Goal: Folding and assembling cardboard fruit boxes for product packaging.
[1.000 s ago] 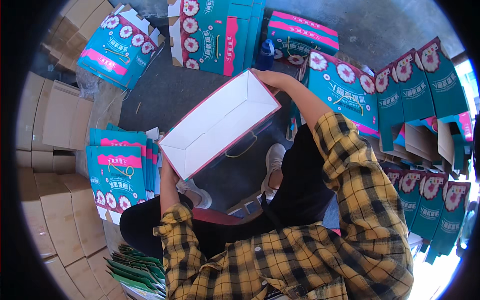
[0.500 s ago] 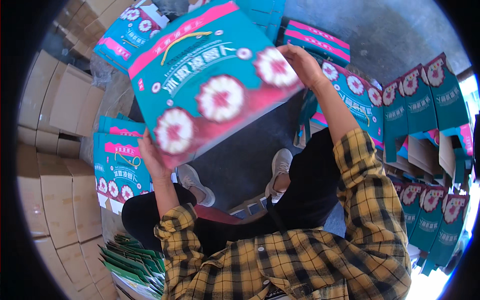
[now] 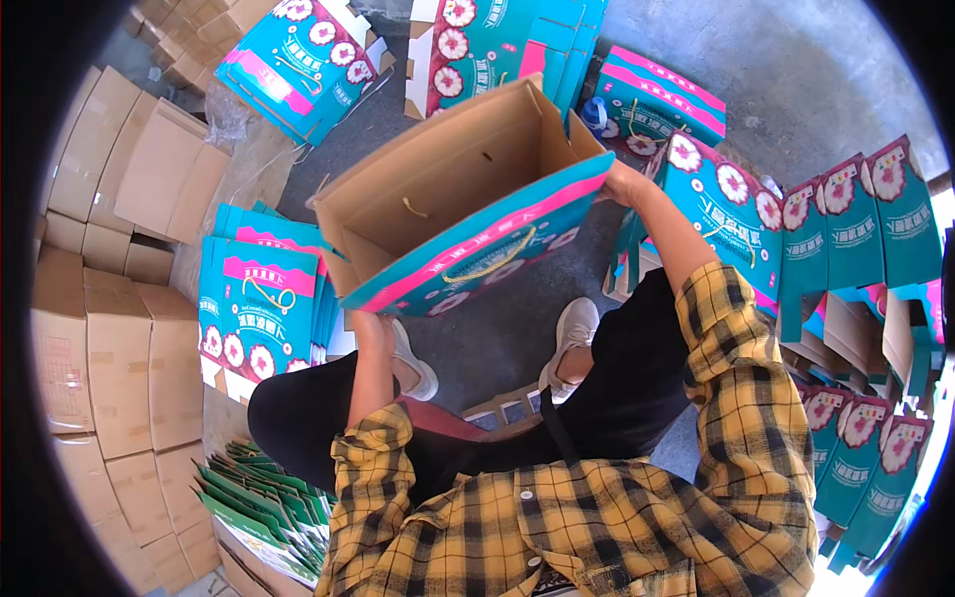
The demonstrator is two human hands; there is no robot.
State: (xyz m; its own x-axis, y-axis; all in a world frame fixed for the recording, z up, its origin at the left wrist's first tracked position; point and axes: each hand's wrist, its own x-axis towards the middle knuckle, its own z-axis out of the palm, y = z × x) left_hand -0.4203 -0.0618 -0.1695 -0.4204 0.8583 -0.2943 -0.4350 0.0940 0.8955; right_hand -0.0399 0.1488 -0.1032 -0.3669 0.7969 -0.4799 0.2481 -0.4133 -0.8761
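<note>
The person holds a teal-and-pink gift carton (image 3: 465,194) out in front, above the dark floor and beyond the sneakers (image 3: 572,343), its mouth open and tilted up to show brown cardboard walls and a short yellow cord (image 3: 415,209) inside. A second ago its white underside faced up, and half a second ago the printed front did; now the carton has been turned so that its mouth shows. The left hand (image 3: 370,326) supports the near left corner from below; its fingers are mostly hidden, so how far they close is hard to tell. The right hand (image 3: 619,184) has its fingers bent round the right end, gripping it. Left of the carton lie stacked teal cartons (image 3: 261,308); beyond its right end stands a blue bottle (image 3: 594,114).
</note>
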